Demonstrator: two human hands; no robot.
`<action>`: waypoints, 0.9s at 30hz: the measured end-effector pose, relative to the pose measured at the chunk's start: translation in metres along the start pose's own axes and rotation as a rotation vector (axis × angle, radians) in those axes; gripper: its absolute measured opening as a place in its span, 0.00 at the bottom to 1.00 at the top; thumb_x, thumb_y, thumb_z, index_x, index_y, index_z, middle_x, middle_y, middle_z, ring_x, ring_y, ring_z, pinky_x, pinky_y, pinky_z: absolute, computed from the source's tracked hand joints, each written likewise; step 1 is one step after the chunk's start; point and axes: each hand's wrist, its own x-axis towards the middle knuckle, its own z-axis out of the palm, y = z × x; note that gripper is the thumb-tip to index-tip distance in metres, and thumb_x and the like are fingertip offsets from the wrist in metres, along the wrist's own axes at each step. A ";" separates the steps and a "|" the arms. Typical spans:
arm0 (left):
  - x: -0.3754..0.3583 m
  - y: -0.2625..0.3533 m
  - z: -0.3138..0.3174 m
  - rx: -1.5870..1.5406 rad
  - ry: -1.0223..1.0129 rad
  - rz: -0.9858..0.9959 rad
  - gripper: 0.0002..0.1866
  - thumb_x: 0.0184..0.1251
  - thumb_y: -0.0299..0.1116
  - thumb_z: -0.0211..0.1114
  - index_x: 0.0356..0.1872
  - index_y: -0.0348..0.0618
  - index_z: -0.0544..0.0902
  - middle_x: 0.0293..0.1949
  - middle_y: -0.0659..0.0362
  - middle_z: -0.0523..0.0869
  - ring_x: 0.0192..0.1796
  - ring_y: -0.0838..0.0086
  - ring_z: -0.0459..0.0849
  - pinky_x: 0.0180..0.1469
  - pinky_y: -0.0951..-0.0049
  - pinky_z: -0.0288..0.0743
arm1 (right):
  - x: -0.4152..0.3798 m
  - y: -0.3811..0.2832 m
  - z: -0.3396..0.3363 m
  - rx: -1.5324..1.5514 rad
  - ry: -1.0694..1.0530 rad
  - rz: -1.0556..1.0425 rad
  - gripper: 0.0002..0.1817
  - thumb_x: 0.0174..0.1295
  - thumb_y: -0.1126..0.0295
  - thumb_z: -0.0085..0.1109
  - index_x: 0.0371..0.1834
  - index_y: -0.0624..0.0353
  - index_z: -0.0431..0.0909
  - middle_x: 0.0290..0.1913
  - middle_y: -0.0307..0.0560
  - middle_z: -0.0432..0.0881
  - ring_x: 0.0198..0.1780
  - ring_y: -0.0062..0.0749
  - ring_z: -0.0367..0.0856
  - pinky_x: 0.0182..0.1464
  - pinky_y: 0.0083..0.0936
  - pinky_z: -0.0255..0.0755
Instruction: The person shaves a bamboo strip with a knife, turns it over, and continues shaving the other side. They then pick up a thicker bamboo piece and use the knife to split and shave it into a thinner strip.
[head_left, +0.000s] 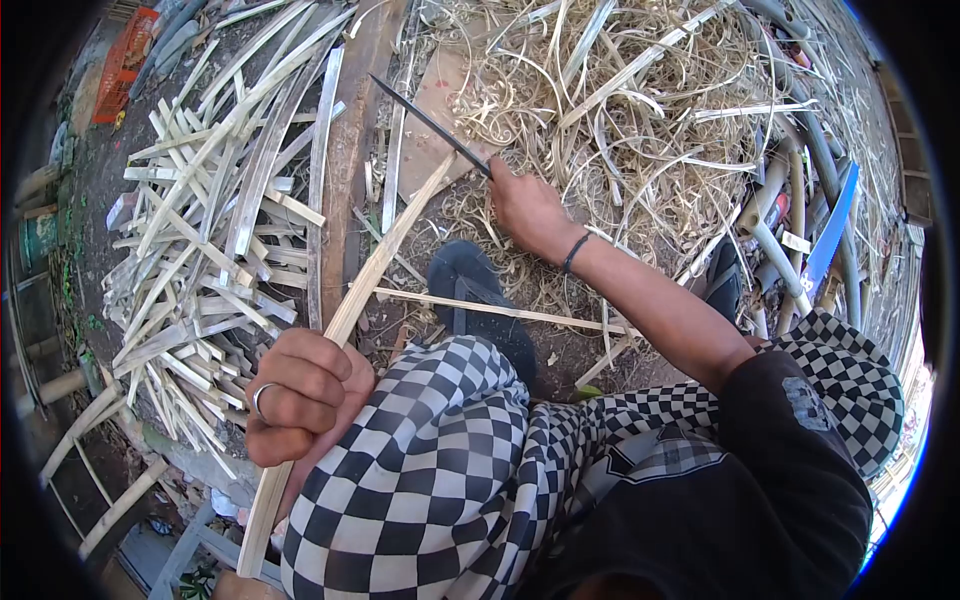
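Note:
My left hand (305, 395) is closed round a pale bamboo strip (385, 250), beside my left knee in checkered trousers. The strip slants from the lower left up toward the knife, its far end narrowing near the blade. In my right hand (530, 207) is a knife (420, 115), its handle hidden in the fist and its long dark blade pointing up and left. The blade's lower part lies right at the strip's far tip in this view. A heap of thin shavings (640, 130) spreads beyond the right hand.
A pile of split bamboo strips (200, 250) lies to the left, next to a long wooden plank (347, 150). On the right are a blue saw blade (832, 230) and bamboo poles (765, 190). An orange crate (125, 65) stands at the far left. My shoe (470, 290) rests between the hands.

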 end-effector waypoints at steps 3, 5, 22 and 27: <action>0.000 0.001 0.006 0.261 0.175 0.016 0.29 0.77 0.59 0.55 0.20 0.51 0.62 0.10 0.69 0.61 0.08 0.85 0.55 0.12 0.79 0.52 | 0.018 0.007 0.004 -0.038 0.050 0.011 0.13 0.65 0.77 0.50 0.52 0.66 0.69 0.34 0.68 0.86 0.39 0.64 0.87 0.41 0.54 0.81; 0.001 -0.001 0.004 0.239 0.134 0.032 0.29 0.76 0.63 0.53 0.22 0.53 0.63 0.10 0.70 0.60 0.09 0.85 0.55 0.13 0.80 0.53 | 0.014 0.001 -0.001 -0.003 0.066 -0.040 0.11 0.70 0.71 0.50 0.51 0.65 0.68 0.30 0.67 0.84 0.35 0.66 0.86 0.40 0.56 0.79; 0.007 0.001 0.004 0.032 0.033 -0.073 0.32 0.77 0.62 0.55 0.18 0.50 0.64 0.10 0.67 0.63 0.09 0.84 0.57 0.13 0.77 0.51 | 0.034 0.027 0.020 0.015 0.084 -0.007 0.11 0.75 0.65 0.48 0.52 0.61 0.67 0.28 0.66 0.83 0.31 0.68 0.83 0.38 0.59 0.78; 0.024 -0.008 0.002 0.467 0.795 -0.006 0.38 0.66 0.82 0.36 0.22 0.54 0.55 0.15 0.70 0.48 0.18 0.81 0.44 0.22 0.76 0.41 | 0.031 0.035 0.001 0.036 0.043 -0.081 0.11 0.75 0.65 0.49 0.48 0.63 0.70 0.32 0.69 0.83 0.37 0.70 0.83 0.43 0.58 0.78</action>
